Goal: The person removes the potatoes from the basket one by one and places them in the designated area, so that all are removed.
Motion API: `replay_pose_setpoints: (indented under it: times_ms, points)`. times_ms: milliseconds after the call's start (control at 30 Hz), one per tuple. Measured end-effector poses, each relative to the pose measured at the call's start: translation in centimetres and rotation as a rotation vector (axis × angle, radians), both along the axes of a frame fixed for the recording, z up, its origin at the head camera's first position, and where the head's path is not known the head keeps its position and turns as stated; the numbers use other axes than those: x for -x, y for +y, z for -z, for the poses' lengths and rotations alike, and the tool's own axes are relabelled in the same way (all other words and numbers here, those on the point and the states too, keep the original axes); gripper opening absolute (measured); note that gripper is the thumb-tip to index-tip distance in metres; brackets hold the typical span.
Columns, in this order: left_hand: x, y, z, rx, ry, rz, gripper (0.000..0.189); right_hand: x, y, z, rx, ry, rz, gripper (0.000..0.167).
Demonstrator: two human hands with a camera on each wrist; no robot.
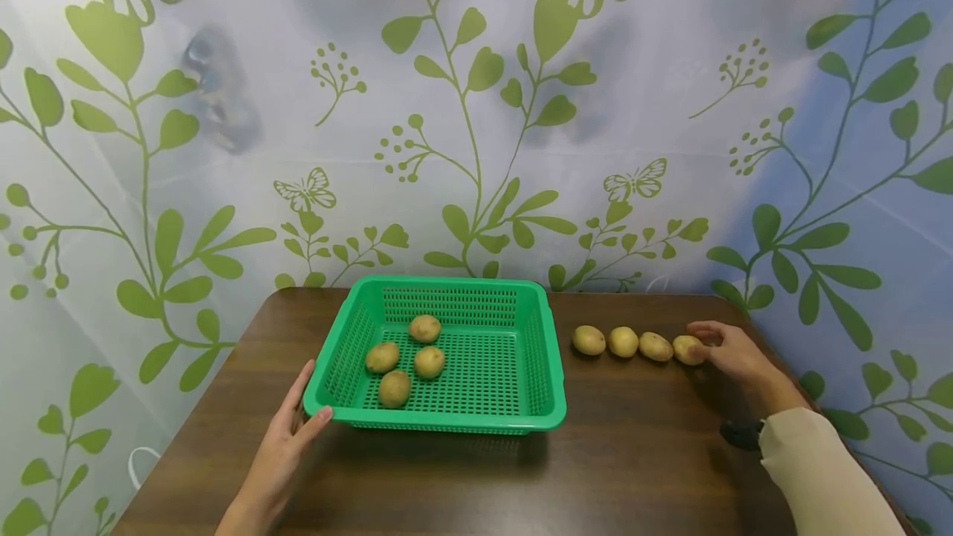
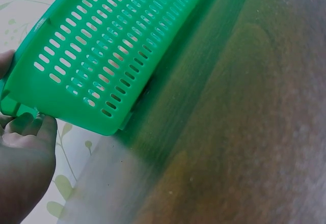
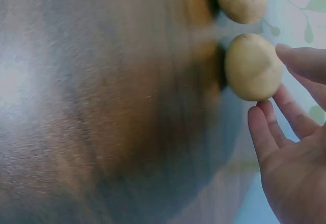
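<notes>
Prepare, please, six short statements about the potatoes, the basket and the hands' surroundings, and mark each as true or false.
1. Four potatoes lie inside the green basket. True.
2. Both hands hold the green basket. False: only the left hand does; the right hand touches the rightmost potato.
3. The row of potatoes lies on the brown table. True.
4. In the head view, that row is left of the basket. False: it is on the right.
5. The backdrop shows leaves and butterflies. True.
6. The basket is full to its rim. False: much of its bottom shows.
</notes>
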State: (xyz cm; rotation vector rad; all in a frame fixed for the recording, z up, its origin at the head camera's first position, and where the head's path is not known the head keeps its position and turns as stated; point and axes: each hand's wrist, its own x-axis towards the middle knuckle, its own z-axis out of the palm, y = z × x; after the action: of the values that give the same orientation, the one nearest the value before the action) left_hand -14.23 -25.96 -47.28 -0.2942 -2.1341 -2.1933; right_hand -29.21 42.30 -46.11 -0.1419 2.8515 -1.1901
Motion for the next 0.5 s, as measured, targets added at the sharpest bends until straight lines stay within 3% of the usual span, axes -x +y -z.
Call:
replay_pose_setpoints:
  times_ms: [267, 500]
  points:
    - [0.0, 0.0, 0.0, -0.003, 0.005, 0.012, 0.074, 0.3, -0.8, -2.2, -0.111, 0.067, -0.081, 0.051]
    - [-0.1, 0.0, 0.0, -0.005, -0.002, 0.015, 0.074, 1.0, -2.4, -3.5, -0.113, 0.061, -0.114, 0.051]
